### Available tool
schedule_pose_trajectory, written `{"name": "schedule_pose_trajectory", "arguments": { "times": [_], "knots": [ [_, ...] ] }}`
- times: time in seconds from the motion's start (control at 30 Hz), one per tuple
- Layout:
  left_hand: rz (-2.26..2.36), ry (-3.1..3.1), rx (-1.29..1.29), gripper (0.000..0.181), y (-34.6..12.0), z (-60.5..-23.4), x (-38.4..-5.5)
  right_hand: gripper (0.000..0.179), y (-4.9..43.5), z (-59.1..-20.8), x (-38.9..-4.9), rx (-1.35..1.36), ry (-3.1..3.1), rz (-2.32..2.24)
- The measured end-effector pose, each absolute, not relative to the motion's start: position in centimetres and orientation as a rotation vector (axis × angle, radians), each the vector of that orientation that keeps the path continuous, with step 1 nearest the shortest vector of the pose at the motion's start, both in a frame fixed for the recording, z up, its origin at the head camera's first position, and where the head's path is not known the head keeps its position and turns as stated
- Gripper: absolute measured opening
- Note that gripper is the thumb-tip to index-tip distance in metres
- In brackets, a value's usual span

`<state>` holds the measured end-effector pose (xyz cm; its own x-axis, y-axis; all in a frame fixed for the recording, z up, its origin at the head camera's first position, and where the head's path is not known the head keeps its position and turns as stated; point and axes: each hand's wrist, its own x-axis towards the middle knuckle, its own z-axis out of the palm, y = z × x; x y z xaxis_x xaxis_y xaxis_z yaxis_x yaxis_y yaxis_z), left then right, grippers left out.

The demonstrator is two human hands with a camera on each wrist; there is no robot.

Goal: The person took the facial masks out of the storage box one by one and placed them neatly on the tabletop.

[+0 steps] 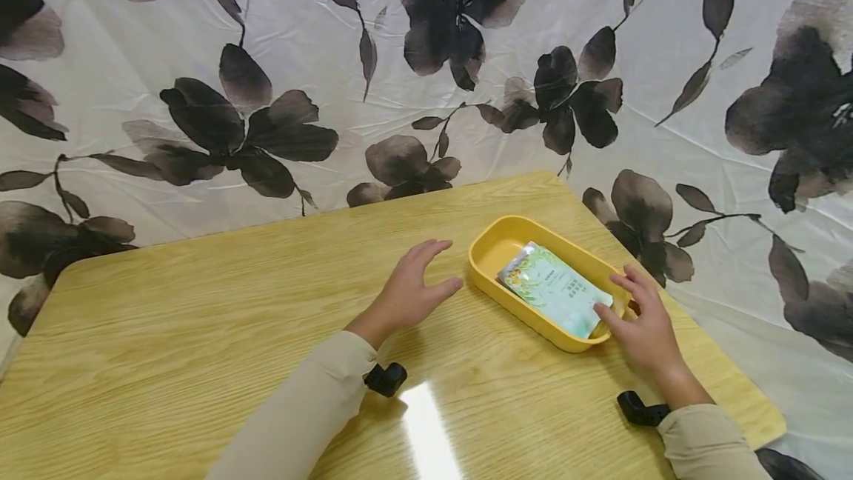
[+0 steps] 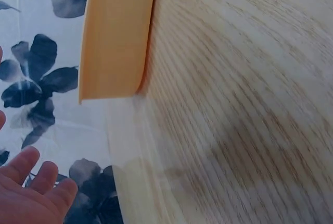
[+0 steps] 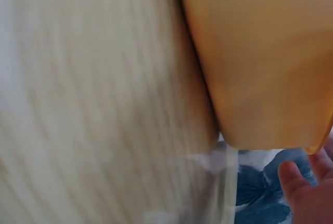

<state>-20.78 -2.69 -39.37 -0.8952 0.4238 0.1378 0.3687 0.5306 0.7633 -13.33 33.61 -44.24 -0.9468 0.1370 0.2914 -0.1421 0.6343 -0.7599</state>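
A yellow oblong tray (image 1: 489,258) stands on the wooden table, and a pale green-and-white printed packet (image 1: 556,291) with a leaf pattern lies inside it. Over the tray's right end is my right hand (image 1: 643,324), its thumb above the packet's corner and its fingers spread at the rim. In the right wrist view, fingertips (image 3: 292,174) show beside the tray's end. Left of the tray, my left hand (image 1: 406,291) hovers with fingers parted and nothing in it; the left wrist view shows it apart from the tray wall (image 2: 117,41).
The wood-grain table (image 1: 220,332) extends widely to the left, and its right edge runs close beside the tray. Behind it hangs a white cloth (image 1: 286,43) with dark flowers. Both wrists carry a small black camera (image 1: 386,378).
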Motion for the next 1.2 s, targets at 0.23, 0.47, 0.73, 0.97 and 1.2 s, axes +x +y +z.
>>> {"name": "schedule_pose_trajectory", "arguments": {
  "times": [0.23, 0.47, 0.73, 0.97, 1.2],
  "knots": [
    [1.303, 2.675, 0.753, 0.064, -0.8, -39.2, -21.4, 0.066, 33.7, -44.9, -13.1, -0.056, -2.555, 1.410],
    [1.251, 2.641, 0.784, 0.063, 1.2, -38.9, -21.7, 0.074, 33.9, -45.5, -13.4, -0.130, -2.538, 1.580],
    [1.198, 2.608, 0.762, 0.068, 2.5, -39.0, -21.9, 0.079, 33.8, -45.8, -13.2, -0.173, -2.505, 1.670],
    [1.207, 2.571, 0.829, 0.067, 3.8, -39.3, -22.0, 0.078, 33.3, -45.8, -12.7, -0.170, -2.488, 1.690],
    [1.184, 2.563, 0.841, 0.065, 4.7, -39.3, -21.9, 0.075, 32.6, -46.0, -12.4, -0.122, -2.465, 1.702]
  ]
}}
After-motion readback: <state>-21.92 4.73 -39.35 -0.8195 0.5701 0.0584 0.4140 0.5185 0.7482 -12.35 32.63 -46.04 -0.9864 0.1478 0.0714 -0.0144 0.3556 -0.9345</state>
